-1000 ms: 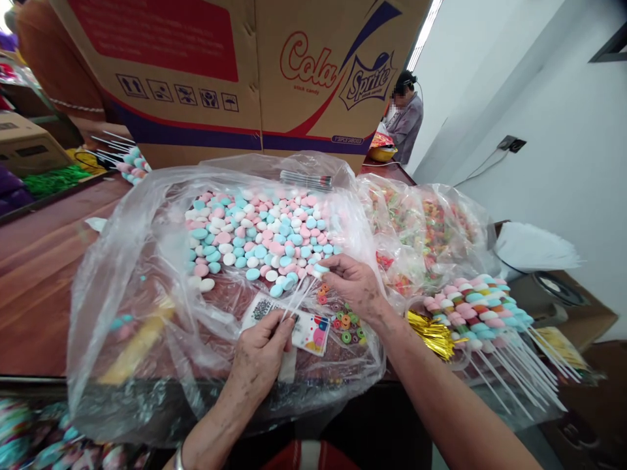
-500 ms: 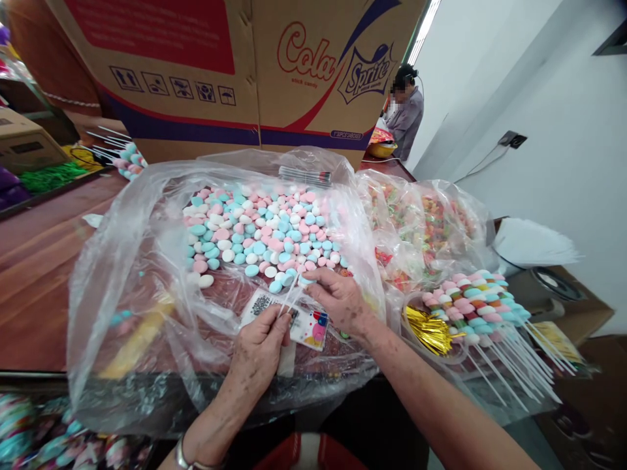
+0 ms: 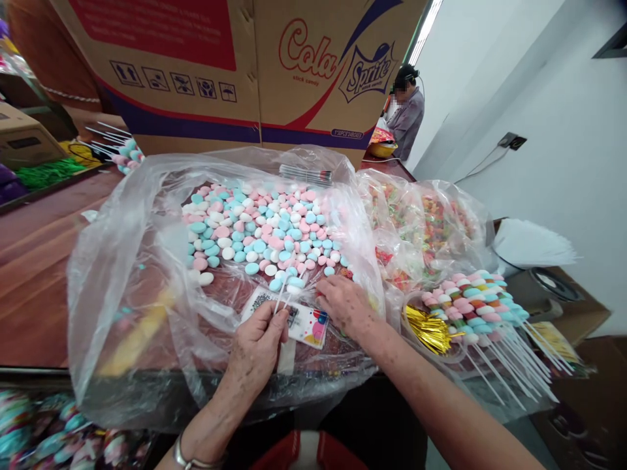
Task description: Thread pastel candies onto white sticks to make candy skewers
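Note:
My left hand (image 3: 262, 333) is closed in a pinch on thin white sticks (image 3: 281, 290), whose upper ends point up toward the candies. Just to the right, my right hand (image 3: 345, 303) rests low over the clear plastic bag, fingers loosely apart and seemingly holding nothing; the fingertips are partly hidden. Beneath and between the hands lies a stack of printed cards (image 3: 308, 326) with a code and coloured dots. Pink, blue and white marshmallow-like candies (image 3: 259, 228) are spread beyond them on the plastic bag (image 3: 161, 261).
A large cardboard carton (image 3: 196, 85) stands behind the candies. To the right are bags of colourful gummies (image 3: 431, 215), a tub of gold twist ties (image 3: 428, 329) and finished candy skewers (image 3: 475, 303). A person (image 3: 409, 111) sits farther back.
My right hand has moved off the sticks' upper ends, down and to the right, and its fingers have loosened. My left hand keeps its pinch, almost unmoved.

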{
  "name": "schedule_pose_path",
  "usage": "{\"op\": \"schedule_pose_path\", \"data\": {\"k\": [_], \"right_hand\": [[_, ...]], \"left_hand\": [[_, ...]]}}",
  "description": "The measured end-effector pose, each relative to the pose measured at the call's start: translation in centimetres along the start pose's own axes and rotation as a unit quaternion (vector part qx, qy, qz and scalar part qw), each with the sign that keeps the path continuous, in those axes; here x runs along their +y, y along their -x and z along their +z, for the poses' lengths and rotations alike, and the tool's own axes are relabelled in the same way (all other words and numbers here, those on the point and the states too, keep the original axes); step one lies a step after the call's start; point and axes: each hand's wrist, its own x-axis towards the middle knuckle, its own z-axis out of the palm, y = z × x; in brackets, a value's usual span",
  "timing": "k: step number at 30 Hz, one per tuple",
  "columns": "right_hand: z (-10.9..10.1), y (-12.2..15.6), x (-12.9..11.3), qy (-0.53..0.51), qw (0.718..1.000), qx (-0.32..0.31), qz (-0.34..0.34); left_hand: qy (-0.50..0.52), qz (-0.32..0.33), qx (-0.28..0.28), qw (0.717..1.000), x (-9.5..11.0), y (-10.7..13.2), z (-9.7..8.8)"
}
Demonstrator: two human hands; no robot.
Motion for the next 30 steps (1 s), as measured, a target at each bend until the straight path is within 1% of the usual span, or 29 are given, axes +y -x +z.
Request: {"op": "schedule_pose_path", "data": {"k": [3, 7, 10, 14, 17, 21, 24, 26, 30], "right_hand": [[0.1, -0.2, 0.0, 0.013, 1.000, -0.007, 0.010], [-1.3, -1.6, 1.3, 0.020, 0.999, -0.003, 0.036], [-1.8, -2.6, 1.9, 0.022, 0.999, -0.025, 0.020], [-1.0, -2.9, 1.7, -0.005, 0.998, -0.057, -0.003], [-0.3, -2.8, 1.6, -0.046, 0.998, -0.046, 0.009], [-0.1, -2.6, 1.9, -0.134, 0.989, 0.004, 0.054], [-0.5, -2.6, 2.1, -0.242, 0.964, 0.045, 0.101], [-1.1, -2.5, 2.1, -0.329, 0.934, 0.055, 0.124], [-2.1, -2.1, 1.6, -0.475, 0.866, 0.047, 0.146]], "left_hand": [[-0.002, 0.006, -0.004, 1.000, -0.1, 0.0, -0.1], [-0.009, 0.011, -0.004, 1.000, -0.3, -0.1, -0.1], [-0.011, 0.010, 0.000, 1.000, -0.1, 0.0, 0.0], [-0.012, 0.011, -0.002, 1.000, 0.3, 0.1, 0.0], [-0.016, 0.005, -0.005, 1.000, 0.2, 0.1, 0.0], [-0.031, 0.010, -0.013, 0.999, -0.2, 0.0, -0.1], [-0.055, 0.033, -0.020, 0.998, -0.2, 0.0, -0.2], [-0.068, 0.043, -0.026, 0.996, 0.1, 0.0, -0.2], [-0.085, 0.041, -0.037, 0.995, 0.8, 0.1, -0.3]]}}
